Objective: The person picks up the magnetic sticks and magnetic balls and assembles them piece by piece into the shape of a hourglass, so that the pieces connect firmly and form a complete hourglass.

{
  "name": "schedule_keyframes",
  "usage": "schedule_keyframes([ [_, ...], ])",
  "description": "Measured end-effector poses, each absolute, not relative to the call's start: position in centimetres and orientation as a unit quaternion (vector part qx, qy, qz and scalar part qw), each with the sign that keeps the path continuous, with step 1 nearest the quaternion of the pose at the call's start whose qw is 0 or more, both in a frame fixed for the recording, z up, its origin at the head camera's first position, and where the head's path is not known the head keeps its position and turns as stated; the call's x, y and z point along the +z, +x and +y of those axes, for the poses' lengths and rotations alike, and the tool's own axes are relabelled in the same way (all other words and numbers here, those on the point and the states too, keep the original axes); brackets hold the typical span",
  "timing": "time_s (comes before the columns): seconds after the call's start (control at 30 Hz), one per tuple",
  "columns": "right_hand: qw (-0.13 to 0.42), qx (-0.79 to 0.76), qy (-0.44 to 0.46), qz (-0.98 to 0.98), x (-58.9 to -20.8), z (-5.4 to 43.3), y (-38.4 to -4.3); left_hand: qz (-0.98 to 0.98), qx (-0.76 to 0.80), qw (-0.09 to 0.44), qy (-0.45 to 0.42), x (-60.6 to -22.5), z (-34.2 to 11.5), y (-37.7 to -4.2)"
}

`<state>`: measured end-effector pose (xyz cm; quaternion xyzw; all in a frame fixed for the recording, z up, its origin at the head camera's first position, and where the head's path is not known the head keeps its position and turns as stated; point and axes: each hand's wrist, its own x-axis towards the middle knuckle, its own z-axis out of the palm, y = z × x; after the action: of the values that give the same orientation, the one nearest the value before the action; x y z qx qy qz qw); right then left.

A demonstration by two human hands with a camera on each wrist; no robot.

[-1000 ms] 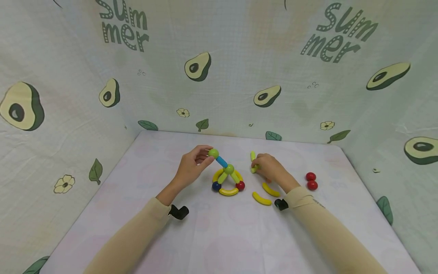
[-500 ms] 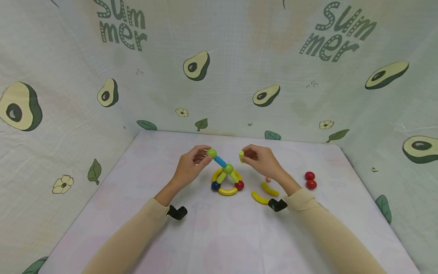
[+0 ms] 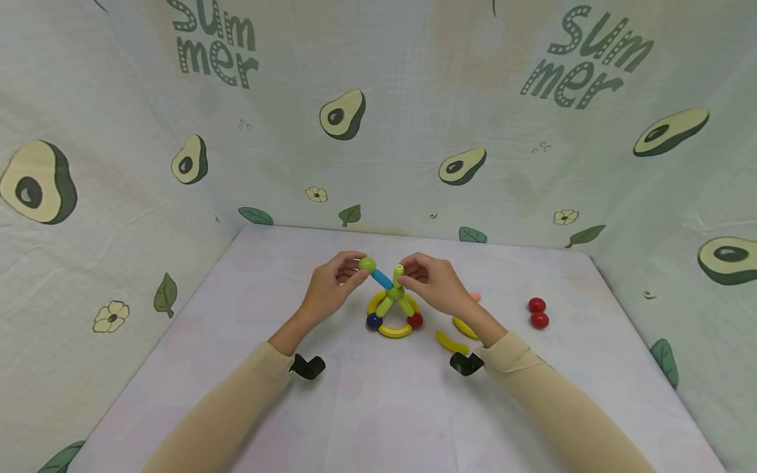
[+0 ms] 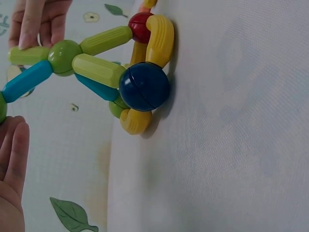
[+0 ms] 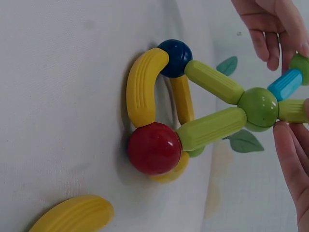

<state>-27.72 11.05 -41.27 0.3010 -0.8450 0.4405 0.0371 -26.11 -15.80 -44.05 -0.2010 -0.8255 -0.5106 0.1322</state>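
Observation:
A ball-and-rod construction (image 3: 395,332) stands on the table, with a ring of curved yellow rods (image 5: 140,92), a dark blue ball (image 4: 145,87) and a red ball (image 5: 155,149) at its base. Light green rods (image 5: 215,129) rise to a green ball (image 4: 64,57). From that middle ball a blue rod (image 3: 382,279) slants up left to another green ball (image 3: 367,265), which my left hand (image 3: 332,284) pinches. My right hand (image 3: 434,281) pinches an upright light green rod (image 3: 399,274), whose lower end meets the middle ball.
Two loose curved yellow rods (image 3: 452,342) lie right of the construction, one partly behind my right forearm. A small pink piece (image 3: 475,297) shows beside the right wrist. Two red balls (image 3: 538,313) sit farther right. Patterned cloth walls (image 3: 402,118) enclose the table's back and sides.
My right hand has lifted a light green rod off the table and carried it left, onto the middle green ball. The left hand has stayed on its green ball.

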Motion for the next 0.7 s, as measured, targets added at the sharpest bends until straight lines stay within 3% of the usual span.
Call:
schedule_keyframes([
  [0.23, 0.029, 0.389, 0.303, -0.870, -40.4, 13.6, -27.1, -0.831, -0.503, 0.139, -0.195, -44.1, -15.7, -26.2],
  [0.37, 0.050, 0.344, 0.280, -0.895, -40.5, 19.6, -26.2, -0.827, -0.503, 0.147, -0.201, -44.3, -15.7, -26.2],
  [0.57, 0.102, 0.268, 0.197, -0.938, -43.6, 30.6, -23.8, -0.826, -0.505, 0.143, -0.206, -44.5, -15.7, -26.3],
  [0.7, 0.094, 0.243, 0.176, -0.949, -45.6, 34.8, -23.0, -0.825, -0.503, 0.151, -0.208, -44.5, -15.7, -26.5],
])
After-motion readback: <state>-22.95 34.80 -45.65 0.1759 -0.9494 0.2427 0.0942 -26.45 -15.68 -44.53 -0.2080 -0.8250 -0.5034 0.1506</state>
